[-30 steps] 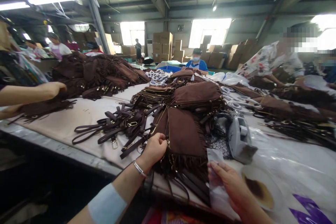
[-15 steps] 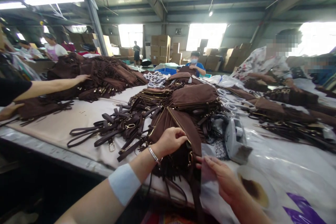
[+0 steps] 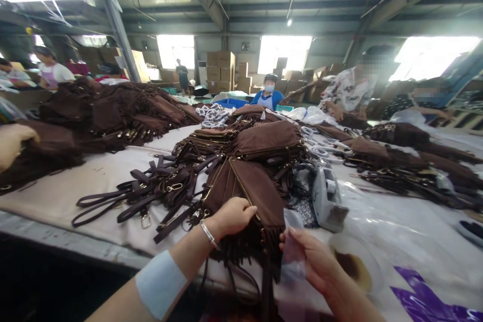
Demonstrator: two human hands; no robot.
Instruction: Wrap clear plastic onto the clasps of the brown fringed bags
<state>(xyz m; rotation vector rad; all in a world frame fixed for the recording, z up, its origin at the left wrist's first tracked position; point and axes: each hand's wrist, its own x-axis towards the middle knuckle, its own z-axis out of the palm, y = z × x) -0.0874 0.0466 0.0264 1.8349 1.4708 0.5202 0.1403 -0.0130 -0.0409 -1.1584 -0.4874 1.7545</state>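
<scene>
A brown fringed bag (image 3: 258, 186) with gold zippers lies in front of me, near the table's front edge. My left hand (image 3: 234, 215) is closed on the bag's zipper edge, fingers pinched together. To the right of the bag, my right hand (image 3: 307, 256) pinches a thin translucent plastic sheet (image 3: 293, 254), close to the fringe. Dark straps hang down between my hands. Behind the bag sits a stack of more brown bags (image 3: 267, 138), and to its left a heap of dark wrist straps (image 3: 166, 186) with gold clasps.
A white tape dispenser (image 3: 327, 198) stands right of the bag, with a round roll of tape (image 3: 352, 264) nearer me. Brown bags (image 3: 124, 105) are heaped at the left, where another person's hand (image 3: 15, 143) reaches in. People work across the table and at the right.
The view has turned slightly right. My left hand stays on the bag's zipper edge, and my right hand still has the plastic. The other person's hand at the left has moved towards the camera with a brown bag.
</scene>
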